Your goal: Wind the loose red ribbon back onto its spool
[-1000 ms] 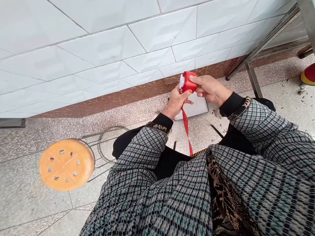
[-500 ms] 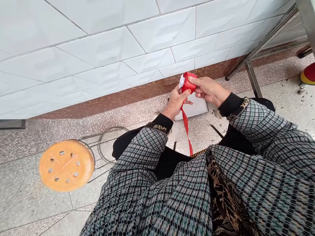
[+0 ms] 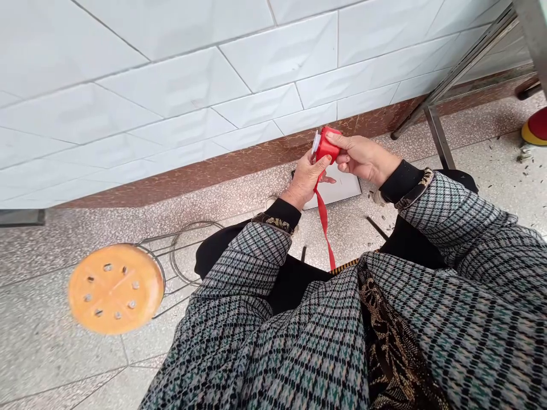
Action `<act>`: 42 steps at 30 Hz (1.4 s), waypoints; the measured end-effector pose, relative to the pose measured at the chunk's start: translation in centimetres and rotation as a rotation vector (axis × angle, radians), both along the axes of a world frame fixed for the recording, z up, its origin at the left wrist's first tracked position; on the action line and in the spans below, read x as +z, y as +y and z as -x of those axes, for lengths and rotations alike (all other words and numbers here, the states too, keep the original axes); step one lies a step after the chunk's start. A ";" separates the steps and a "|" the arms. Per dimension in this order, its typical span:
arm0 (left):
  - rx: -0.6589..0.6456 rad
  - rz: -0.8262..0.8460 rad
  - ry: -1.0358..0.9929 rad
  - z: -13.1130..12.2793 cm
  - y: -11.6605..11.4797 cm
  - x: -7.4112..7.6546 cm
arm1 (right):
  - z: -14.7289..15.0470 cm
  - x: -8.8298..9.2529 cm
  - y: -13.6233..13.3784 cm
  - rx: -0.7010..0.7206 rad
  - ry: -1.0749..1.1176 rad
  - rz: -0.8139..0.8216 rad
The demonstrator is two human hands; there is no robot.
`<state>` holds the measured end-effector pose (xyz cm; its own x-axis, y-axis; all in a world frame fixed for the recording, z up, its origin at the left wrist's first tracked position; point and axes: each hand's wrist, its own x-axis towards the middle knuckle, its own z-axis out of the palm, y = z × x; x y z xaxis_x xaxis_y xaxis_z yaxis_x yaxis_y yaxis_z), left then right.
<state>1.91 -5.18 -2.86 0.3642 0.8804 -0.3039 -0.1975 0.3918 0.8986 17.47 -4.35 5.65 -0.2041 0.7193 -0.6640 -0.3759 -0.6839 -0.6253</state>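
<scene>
Between my two hands is a roll of red ribbon with a white spool flange at its left end. My left hand grips the roll from below, its thumb against the red side. On the right, my right hand pinches the upper right of the roll between thumb and fingers. A loose red strip hangs from the roll down toward my lap. Under my hands, partly covered by them, lies a flat white panel with a dark edge that I cannot name for sure.
At left stands an orange round stool with thin metal legs. A white tiled wall rises in front. Metal table legs stand at right, near a red and yellow object. Small dark bits litter the speckled floor.
The spool has turned slightly, so its white flange now shows more edge-on. Both hands keep nearly the same place and hold.
</scene>
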 end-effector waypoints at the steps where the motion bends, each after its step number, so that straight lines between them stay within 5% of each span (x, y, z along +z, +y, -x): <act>1: -0.005 0.010 0.001 0.0 0.0 0.0 | 0.1 0.0 -0.1 -0.007 -0.011 -0.008; 24: -0.004 -0.069 0.048 -0.2 -0.1 0.0 | -0.8 0.0 1.2 0.006 0.033 0.033; 30: 0.027 0.027 0.031 -0.3 0.0 0.2 | -0.6 0.3 0.8 0.041 0.010 -0.023; 42: 0.081 -0.079 0.078 -0.3 0.7 0.8 | -0.1 0.4 1.5 -0.063 0.040 0.001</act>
